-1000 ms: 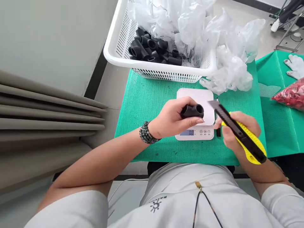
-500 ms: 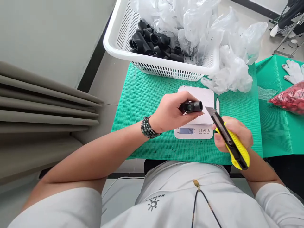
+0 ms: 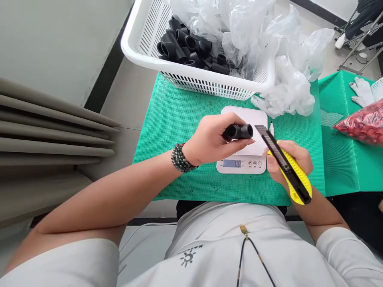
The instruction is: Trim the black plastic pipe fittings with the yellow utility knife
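Observation:
My left hand (image 3: 209, 139) grips a black pipe fitting (image 3: 239, 131) above the scale, with two round openings facing up toward me. My right hand (image 3: 290, 161) is closed around a yellow and black utility knife (image 3: 289, 169). Its blade is extended and points up and left, just right of the fitting, with a small gap between them. Below both hands lies a white digital scale (image 3: 257, 119), its display reading 0.0. A white marker (image 3: 271, 128) is partly hidden beside the scale.
A white basket (image 3: 209, 77) at the back holds many black fittings (image 3: 176, 46) and clear plastic bags (image 3: 248, 24), some hanging over its right side. On the green mat at right are a white glove (image 3: 362, 91) and a bag of red pieces (image 3: 363, 123).
The view has shifted slightly. The fitting has turned a little, showing its openings more fully. The knife has tilted, its blade pointing more to the left.

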The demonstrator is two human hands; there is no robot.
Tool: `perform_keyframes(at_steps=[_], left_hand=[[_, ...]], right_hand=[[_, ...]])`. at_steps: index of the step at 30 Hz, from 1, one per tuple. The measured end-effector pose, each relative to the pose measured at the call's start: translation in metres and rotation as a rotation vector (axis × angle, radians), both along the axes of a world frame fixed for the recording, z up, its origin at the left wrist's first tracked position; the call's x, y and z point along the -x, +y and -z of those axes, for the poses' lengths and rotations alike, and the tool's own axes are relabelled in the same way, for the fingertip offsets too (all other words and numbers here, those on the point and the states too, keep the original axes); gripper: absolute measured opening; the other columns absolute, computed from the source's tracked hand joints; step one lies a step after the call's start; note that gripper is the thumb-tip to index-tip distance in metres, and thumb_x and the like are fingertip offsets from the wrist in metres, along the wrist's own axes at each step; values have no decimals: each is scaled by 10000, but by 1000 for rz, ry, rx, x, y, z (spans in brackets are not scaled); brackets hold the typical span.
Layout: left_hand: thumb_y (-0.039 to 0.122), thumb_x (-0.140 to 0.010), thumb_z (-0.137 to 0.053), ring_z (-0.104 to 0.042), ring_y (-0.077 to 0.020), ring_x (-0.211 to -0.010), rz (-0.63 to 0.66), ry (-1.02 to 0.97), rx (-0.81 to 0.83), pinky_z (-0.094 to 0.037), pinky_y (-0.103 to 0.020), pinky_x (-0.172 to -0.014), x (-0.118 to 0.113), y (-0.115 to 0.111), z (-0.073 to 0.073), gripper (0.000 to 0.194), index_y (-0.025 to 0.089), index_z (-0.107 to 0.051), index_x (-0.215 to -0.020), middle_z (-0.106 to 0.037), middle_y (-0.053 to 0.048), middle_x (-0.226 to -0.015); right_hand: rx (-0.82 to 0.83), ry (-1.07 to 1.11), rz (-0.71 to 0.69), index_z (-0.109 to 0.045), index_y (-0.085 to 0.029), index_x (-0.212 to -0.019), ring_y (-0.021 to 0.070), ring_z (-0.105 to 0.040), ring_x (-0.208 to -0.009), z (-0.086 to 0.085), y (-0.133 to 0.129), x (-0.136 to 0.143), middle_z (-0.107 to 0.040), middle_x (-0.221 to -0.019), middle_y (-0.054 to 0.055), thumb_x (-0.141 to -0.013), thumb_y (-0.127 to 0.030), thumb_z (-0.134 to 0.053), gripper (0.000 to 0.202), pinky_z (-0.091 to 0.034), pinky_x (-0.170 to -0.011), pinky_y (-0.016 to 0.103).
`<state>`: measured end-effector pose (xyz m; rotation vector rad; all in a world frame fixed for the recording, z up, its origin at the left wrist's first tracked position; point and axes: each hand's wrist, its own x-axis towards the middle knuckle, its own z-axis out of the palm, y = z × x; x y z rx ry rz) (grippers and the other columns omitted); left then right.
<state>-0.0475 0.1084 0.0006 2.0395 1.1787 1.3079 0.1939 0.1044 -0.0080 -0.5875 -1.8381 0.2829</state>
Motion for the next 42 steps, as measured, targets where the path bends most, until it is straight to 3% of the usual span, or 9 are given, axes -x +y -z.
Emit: perform_keyframes(at_steps=[2,5,9,20,25,35,39,42], left_hand=[[494,-885,-776,-581,-114,-589,-11,4,-25,-464,-243,-565,1,1,0,311,198,-683,-908,-702,4,-728],[499,-891,-770,-579,-114,-591,-24,1,-57,-466,-247,-565,1,3,1,311,201,-684,-911,-714,-1,-753],[505,-900,-765,-582,-115,-584,-27,9,-59,-473,-250,-562,1,3,3,310,204,-690,-914,-709,3,-736],[493,-898,-766,-570,-110,-569,-33,14,-69,-475,-251,-551,1,3,2,289,216,-681,-910,-692,16,-721],[495,-896,-765,-583,-116,-579,-45,22,-43,-489,-260,-564,0,3,2,286,221,-682,-910,-704,9,-733],[450,-937,-713,-684,-163,-670,-1,12,-12,-538,-307,-603,-1,1,4,228,242,-724,-1029,-784,-31,-843],[408,-936,-746,-660,-142,-625,11,-26,-138,-524,-287,-555,0,3,5,184,267,-695,-1044,-774,0,-816],[392,-925,-790,-631,-117,-587,12,-54,-220,-496,-254,-514,-1,6,5,199,266,-685,-1037,-756,7,-771]], right_hand=[[39,29,64,-670,-312,-1297,187,-740,-565,-2,-1,-1,-790,-849,0,-909,-334,-785,405,-645,-547,338],[33,19,20,-663,-318,-1266,188,-719,-523,-5,-2,-1,-759,-787,-18,-929,-383,-753,355,-626,-484,328],[-24,-19,1,-691,-299,-1247,203,-741,-562,-5,-3,5,-771,-769,0,-929,-349,-732,325,-629,-498,325],[99,-25,35,-692,-299,-1225,198,-752,-582,-8,-8,4,-791,-806,6,-920,-335,-737,310,-619,-500,310],[104,-3,-28,-670,-302,-1249,190,-753,-590,-5,-8,3,-803,-837,4,-903,-330,-775,363,-636,-525,309],[-27,-74,143,-670,-317,-1188,200,-734,-543,4,-5,7,-768,-790,-8,-950,-456,-691,277,-608,-450,332],[-10,-97,71,-644,-327,-1303,184,-749,-591,2,-6,7,-780,-812,-4,-955,-371,-700,354,-617,-488,305],[-17,-67,-22,-647,-258,-1388,185,-772,-665,-1,-6,7,-801,-871,42,-913,-232,-736,484,-643,-558,299]])
